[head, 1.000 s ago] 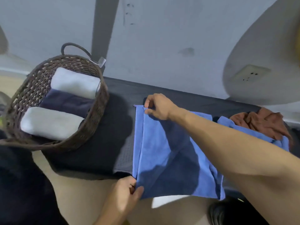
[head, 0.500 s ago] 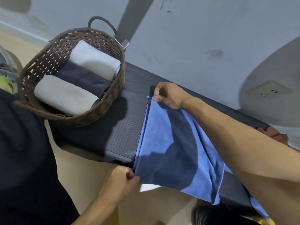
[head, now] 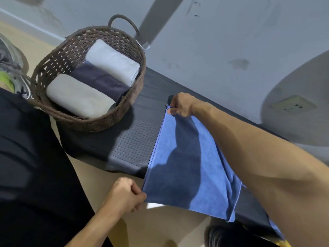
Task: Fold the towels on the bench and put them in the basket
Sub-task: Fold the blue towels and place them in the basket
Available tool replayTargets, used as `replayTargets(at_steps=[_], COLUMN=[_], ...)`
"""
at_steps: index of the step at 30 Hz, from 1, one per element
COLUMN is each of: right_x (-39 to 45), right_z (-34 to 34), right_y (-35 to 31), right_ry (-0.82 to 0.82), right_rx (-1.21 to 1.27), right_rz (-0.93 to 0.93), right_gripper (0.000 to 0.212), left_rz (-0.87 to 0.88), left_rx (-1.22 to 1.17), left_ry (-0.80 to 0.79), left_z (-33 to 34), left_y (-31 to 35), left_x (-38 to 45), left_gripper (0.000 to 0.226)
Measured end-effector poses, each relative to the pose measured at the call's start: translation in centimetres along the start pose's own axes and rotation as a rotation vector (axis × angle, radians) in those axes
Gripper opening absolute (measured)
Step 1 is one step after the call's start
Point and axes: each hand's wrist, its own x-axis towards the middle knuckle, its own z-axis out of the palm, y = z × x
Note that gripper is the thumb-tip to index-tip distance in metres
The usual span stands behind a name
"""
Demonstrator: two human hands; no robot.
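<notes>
Right now both hands pinch the same blue towel (head: 188, 168) by one edge. The right hand (head: 179, 105) has its thumb and curled fingers closed on the far corner, over the dark bench (head: 135, 139). The left hand (head: 124, 193) has its fingers curled in a near-fist, nipping the near corner just off the bench's front edge. Between the two grips the hemmed edge runs taut and straight. From that edge the cloth spreads away under the right forearm, doubled over, its loose end hanging past the bench front toward the tan floor.

Beyond the left hand, and well apart from the right hand's fingers, a brown woven basket (head: 58, 56) sits on the end of the bench. Inside it lie three folded towels side by side: a pale grey one (head: 114, 63) farthest from the fingers, a dark navy one (head: 99, 81) in the middle, and a beige one (head: 78, 97) nearest the left hand.
</notes>
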Motion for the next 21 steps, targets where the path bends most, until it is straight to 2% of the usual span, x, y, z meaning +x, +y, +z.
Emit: replayTargets(at_steps=[3, 6, 8, 11, 13, 15, 17, 19, 21], right_x=[0.0, 0.3, 0.7, 1.3, 1.8, 2.3, 2.3, 2.1, 2.1], right_z=[-0.4, -1.1, -1.9, -2.7, -2.6, -2.3, -1.9, -1.5, -1.3], right_y=[-0.3, 0.0, 0.2, -0.1, -0.3, -0.3, -0.1, 0.0, 0.0], right_ry=[0.016, 0.06, 0.0, -0.135, -0.166, -0.073, 0.038, 0.071, 0.076], right_rx=[-0.074, -0.005, 0.043, -0.03, -0.079, -0.077, 0.089, 0.279, 0.305], right_rz=[-0.055, -0.075, -0.04, 0.039, 0.05, -0.005, -0.059, -0.087, -0.095], right_gripper=[0.026, 0.021, 0.025, 0.033, 0.033, 0.028, 0.015, 0.015, 0.015], left_rz=[0.025, 0.059, 0.095, 0.109, 0.099, 0.074, 0.039, 0.026, 0.023], left_rx=[0.007, -0.021, -0.006, -0.01, -0.015, -0.056, -0.133, -0.169, -0.161], left_ry=[0.019, 0.046, 0.058, 0.06, 0.071, 0.08, 0.064, 0.038, 0.024], left_z=[-0.6, -1.3, -2.0, -2.7, -2.7, -2.4, -2.2, -2.0, -1.9], left_y=[0.3, 1.0, 1.0, 0.5, 0.3, 0.1, 0.0, -0.1, -0.4], left_x=[0.0, 0.0, 0.1, 0.4, 0.7, 0.9, 1.2, 1.5, 1.6], left_gripper=[0.018, 0.023, 0.018, 0.016, 0.013, 0.013, 0.014, 0.014, 0.013])
